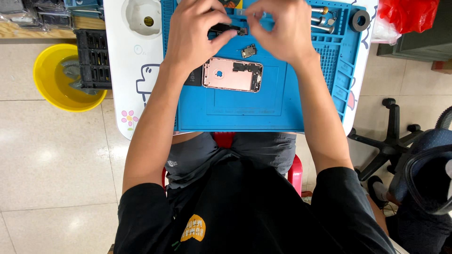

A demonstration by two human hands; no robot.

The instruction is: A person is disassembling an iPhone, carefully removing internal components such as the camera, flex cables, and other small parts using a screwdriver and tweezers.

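On a blue work mat (pixel 282 113), the left hand (pixel 195 35) and right hand (pixel 282 30) pinch a small dark part (pixel 228 29) near the mat's far edge, a pink phone shell (pixel 231 74) lying just below them.

Pale tiled floor (pixel 56 155) shone with glare, white table (pixel 123 70) stood at twelve o'clock, yellow basin (pixel 47 84) sat at ten, red stool (pixel 295 171) at centre, black office chair (pixel 400 146) waited at three, red bag (pixel 407 14) at one.
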